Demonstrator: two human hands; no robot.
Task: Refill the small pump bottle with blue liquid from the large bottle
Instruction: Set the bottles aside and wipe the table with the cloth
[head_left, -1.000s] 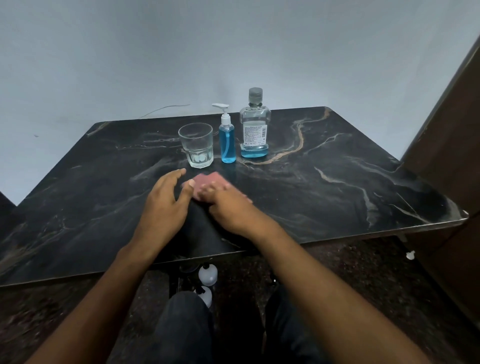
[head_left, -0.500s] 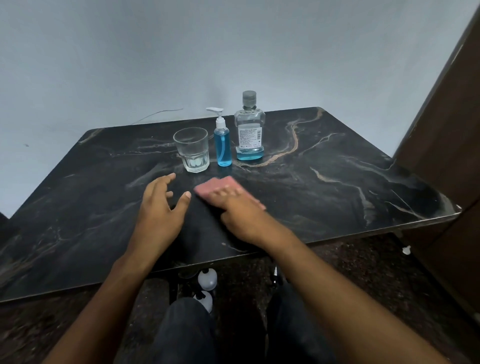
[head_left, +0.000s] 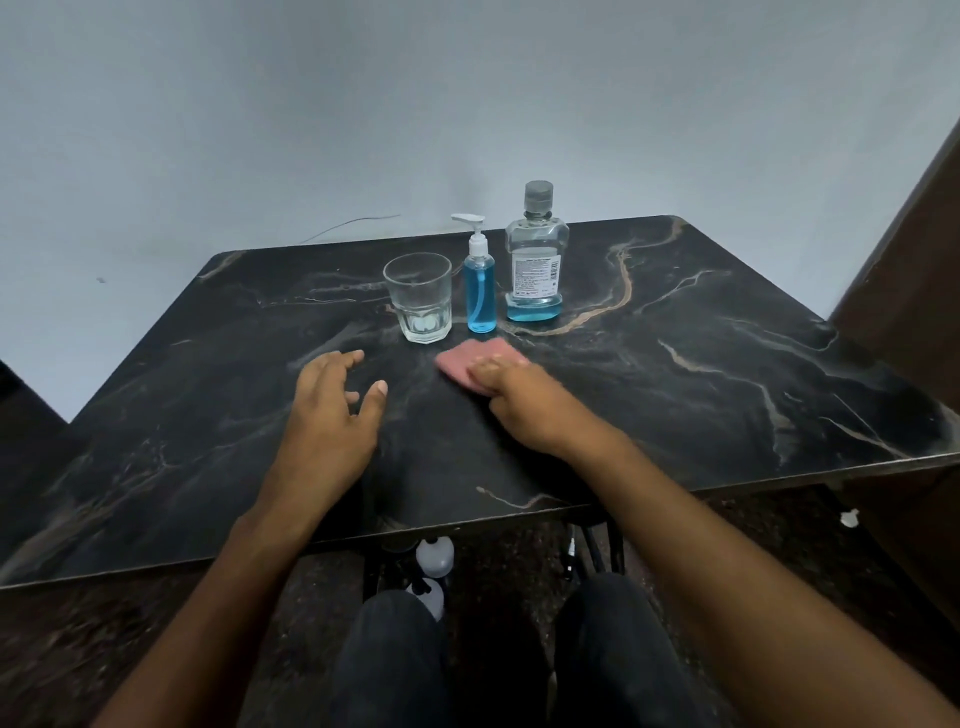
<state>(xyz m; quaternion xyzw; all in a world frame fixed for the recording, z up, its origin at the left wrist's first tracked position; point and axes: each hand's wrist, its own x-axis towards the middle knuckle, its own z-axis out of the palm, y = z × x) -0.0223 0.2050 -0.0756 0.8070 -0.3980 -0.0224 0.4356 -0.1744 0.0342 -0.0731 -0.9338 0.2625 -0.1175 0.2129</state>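
Note:
The small pump bottle (head_left: 481, 291), full of blue liquid nearly to the neck and with a white pump head, stands upright at the back of the table. Right of it stands the large clear bottle (head_left: 535, 260), capped grey, with only a shallow layer of blue liquid at its bottom. My right hand (head_left: 519, 400) lies in front of the bottles, its curled fingers holding a pink cloth (head_left: 467, 358) down on the tabletop. My left hand (head_left: 327, 405) is spread, fingers relaxed, low over the table to the left and holding nothing.
An empty clear glass tumbler (head_left: 418, 296) stands left of the pump bottle. The black marble table (head_left: 701, 374) ends close to my knees. A brown wooden panel (head_left: 914, 249) rises at the right. White bottles (head_left: 435, 558) sit on the floor under the table.
My right hand has slid the pink cloth to the right and a little toward the bottles. My left hand has come off the cloth and drawn apart to the left.

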